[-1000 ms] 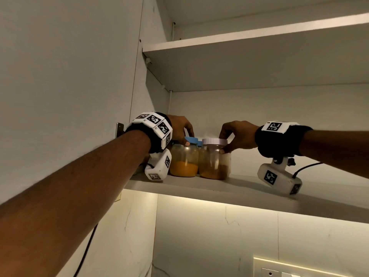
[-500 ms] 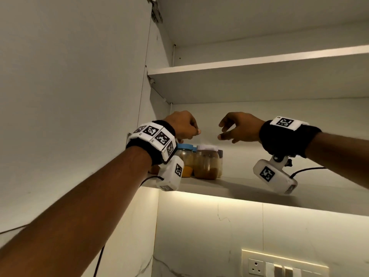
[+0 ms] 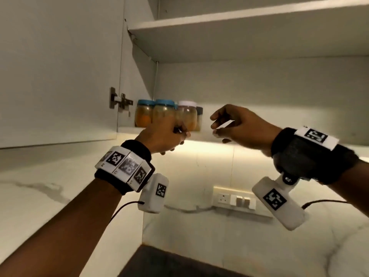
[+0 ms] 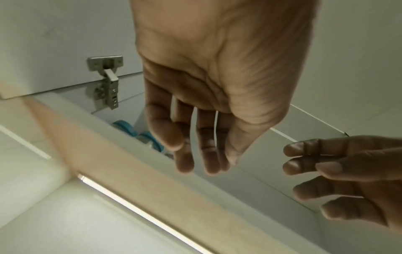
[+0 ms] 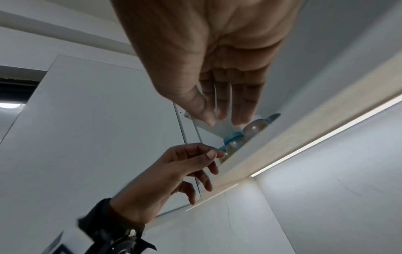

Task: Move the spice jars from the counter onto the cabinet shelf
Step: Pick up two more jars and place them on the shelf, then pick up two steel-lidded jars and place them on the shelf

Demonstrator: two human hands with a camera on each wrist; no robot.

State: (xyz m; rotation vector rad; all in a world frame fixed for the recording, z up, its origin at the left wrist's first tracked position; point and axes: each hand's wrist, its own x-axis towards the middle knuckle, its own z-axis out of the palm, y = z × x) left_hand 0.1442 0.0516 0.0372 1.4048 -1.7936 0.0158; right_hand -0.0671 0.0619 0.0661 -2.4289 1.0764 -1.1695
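Note:
Several glass spice jars stand together at the left end of the lower cabinet shelf (image 3: pixel 201 136). Two have blue lids (image 3: pixel 144 114) (image 3: pixel 165 111), one a white lid (image 3: pixel 187 113), and a dark-lidded one (image 3: pixel 199 112) stands behind. My left hand (image 3: pixel 179 136) hangs in front of and just below the jars, fingers loose and empty; the left wrist view shows the left hand (image 4: pixel 202 154) holding nothing. My right hand (image 3: pixel 217 126) hovers to the right of the jars, fingers relaxed and empty, as the right hand (image 5: pixel 224 118) also shows in its wrist view.
The cabinet door (image 3: pixel 60 66) stands open at the left on its hinge (image 3: pixel 119 100). A bare upper shelf (image 3: pixel 239 19) is above. A wall socket plate (image 3: pixel 233 198) sits on the marble backsplash below, and a dark counter (image 3: pixel 169 262) lies at the bottom.
Both hands have let go of the jar lids and dropped down and back from the shelf. The jars stay on the shelf. The head view has tilted downward.

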